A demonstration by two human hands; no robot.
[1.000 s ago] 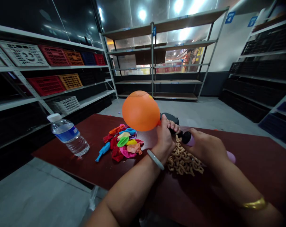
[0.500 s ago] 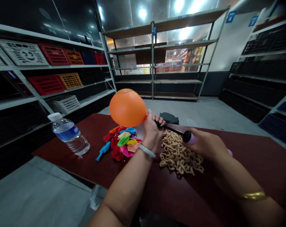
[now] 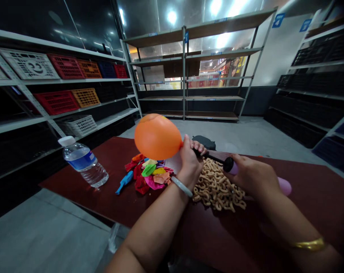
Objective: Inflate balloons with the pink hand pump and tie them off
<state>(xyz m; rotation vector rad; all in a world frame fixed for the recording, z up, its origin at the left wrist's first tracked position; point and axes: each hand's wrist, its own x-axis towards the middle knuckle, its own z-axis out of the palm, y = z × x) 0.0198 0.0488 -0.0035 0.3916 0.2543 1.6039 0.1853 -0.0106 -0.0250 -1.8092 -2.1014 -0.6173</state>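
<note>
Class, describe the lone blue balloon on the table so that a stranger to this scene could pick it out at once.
Start at the dark red table and find the water bottle near its left edge. Just right of it lies a heap of flat balloons. The blue balloon lies alone on the heap's left side, long, narrow and uninflated, unlike the round orange balloon held at the left hand.

The orange balloon [image 3: 157,136] drops a touch from its high point half a second ago and slides back right, the left hand [image 3: 190,159] at its neck dropping with it. The right hand [image 3: 253,176] eases the pink pump [image 3: 283,185] rightward, its end now showing more.
</note>
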